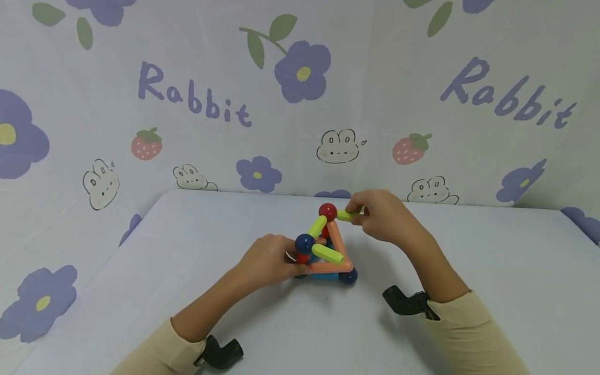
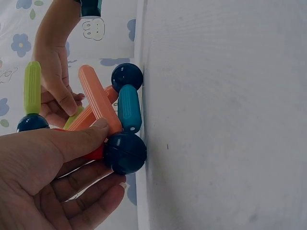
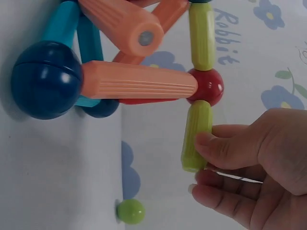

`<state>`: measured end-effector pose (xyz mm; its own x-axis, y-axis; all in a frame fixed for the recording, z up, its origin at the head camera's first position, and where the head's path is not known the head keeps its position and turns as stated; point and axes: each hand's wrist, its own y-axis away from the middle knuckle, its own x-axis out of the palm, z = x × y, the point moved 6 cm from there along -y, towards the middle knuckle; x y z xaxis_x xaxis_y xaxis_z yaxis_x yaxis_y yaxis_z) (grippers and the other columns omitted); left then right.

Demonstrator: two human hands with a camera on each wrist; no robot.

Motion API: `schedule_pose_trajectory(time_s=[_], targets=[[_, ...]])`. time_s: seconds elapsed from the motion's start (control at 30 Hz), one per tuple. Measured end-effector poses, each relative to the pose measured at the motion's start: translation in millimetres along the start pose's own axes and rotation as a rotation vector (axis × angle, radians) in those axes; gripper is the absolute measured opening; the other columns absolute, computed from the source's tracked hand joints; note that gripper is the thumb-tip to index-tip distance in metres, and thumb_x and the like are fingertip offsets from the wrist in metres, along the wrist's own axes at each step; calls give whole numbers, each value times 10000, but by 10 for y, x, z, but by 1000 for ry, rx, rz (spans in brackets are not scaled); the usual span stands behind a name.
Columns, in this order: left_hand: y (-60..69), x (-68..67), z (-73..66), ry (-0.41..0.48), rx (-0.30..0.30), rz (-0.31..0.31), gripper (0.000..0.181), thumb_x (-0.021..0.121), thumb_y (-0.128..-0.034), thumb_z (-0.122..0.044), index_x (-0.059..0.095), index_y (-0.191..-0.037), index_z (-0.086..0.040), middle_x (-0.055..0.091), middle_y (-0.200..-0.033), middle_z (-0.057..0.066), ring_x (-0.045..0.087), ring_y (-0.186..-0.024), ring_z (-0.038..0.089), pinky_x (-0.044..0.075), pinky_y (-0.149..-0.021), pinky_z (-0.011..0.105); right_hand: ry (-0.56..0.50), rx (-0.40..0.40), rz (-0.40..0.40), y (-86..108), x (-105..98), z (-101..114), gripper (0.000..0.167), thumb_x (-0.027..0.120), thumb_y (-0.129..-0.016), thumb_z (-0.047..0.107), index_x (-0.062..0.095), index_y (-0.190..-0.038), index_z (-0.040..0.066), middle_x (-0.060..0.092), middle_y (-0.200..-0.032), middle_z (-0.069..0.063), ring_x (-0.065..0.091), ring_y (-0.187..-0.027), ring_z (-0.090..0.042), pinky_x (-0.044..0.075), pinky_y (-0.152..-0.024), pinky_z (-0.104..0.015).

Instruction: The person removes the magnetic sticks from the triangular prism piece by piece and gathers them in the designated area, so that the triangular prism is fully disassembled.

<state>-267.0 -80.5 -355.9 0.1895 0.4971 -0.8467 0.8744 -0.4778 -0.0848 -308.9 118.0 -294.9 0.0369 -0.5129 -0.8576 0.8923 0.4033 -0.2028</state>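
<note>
Watching remotely, I fear the right hand (image 1: 383, 216), pinching the lime rod (image 3: 194, 128), could tug the red ball (image 1: 327, 212) off the frame (image 1: 338, 243) the left hand (image 1: 268, 262) grips.

The white tabletop (image 1: 187, 239) leaves passage at far left, while the ball-and-rod structure (image 1: 339, 242) blocks the middle.

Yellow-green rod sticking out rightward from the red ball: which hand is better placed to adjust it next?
Probably the right hand: it pinches that yellow-green rod beside the red ball. The left hand seems better suited to steadying the structure, which it grips on the left side.
</note>
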Motion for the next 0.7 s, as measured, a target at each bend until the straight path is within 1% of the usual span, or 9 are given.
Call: schedule_pose_trajectory(time_s=[0.17, 0.3, 0.37, 0.43, 0.5, 0.6, 0.7], targets=[[6, 2, 11, -4, -2, -6, 257, 845, -831, -274, 776, -981, -76, 737, -857, -3, 654, -732, 97, 511, -600, 231, 54, 4, 42, -8, 67, 23, 143, 730, -865, -47, 731, -982, 36, 695, -899, -75, 621, -829, -250, 565, -707, -372], [10, 6, 21, -6, -1, -11, 249, 845, -831, -273, 776, -974, -80, 737, -855, -4, 655, -728, 96, 510, -599, 234, 154, 16, 97, -13, 154, -16, 133, 749, -861, -11, 722, -980, 43, 676, -890, -62, 620, -830, -241, 564, -713, -367], [14, 12, 29, -9, -2, -11, 247, 846, -829, -271, 776, -969, -81, 738, -857, -2, 655, -725, 94, 510, -599, 234, 199, 24, 135, -17, 206, -77, 124, 756, -856, 1, 727, -970, 39, 668, -874, -57, 618, -817, -234, 558, -707, -367], [17, 16, 30, -11, -4, -9, 251, 845, -830, -275, 776, -971, -79, 739, -864, 1, 652, -723, 96, 509, -599, 234, 217, 42, 166, -23, 243, -183, 106, 747, -863, 7, 735, -964, 37, 669, -868, -53, 611, -808, -227, 549, -713, -375], [18, 22, 28, -11, -3, -8, 255, 844, -832, -272, 775, -979, -75, 739, -868, 3, 653, -729, 99, 510, -602, 232, 212, 66, 183, -22, 250, -326, 105, 735, -861, -1, 742, -959, 36, 673, -872, -54, 606, -805, -229, 542, -723, -395], [15, 23, 18, -7, 1, -11, 249, 843, -833, -269, 776, -977, -77, 738, -860, -4, 657, -733, 99, 511, -603, 231, 175, 87, 191, -11, 229, -583, 105, 728, -849, -14, 742, -940, 36, 663, -876, -60, 584, -816, -242, 522, -750, -427], [12, 21, 11, -4, 7, -16, 240, 846, -830, -271, 776, -963, -83, 736, -850, -11, 653, -721, 92, 510, -598, 233, 105, 114, 193, 16, 195, -844, 107, 733, -815, -28, 735, -902, 35, 654, -862, -63, 572, -826, -253, 498, -762, -445]])
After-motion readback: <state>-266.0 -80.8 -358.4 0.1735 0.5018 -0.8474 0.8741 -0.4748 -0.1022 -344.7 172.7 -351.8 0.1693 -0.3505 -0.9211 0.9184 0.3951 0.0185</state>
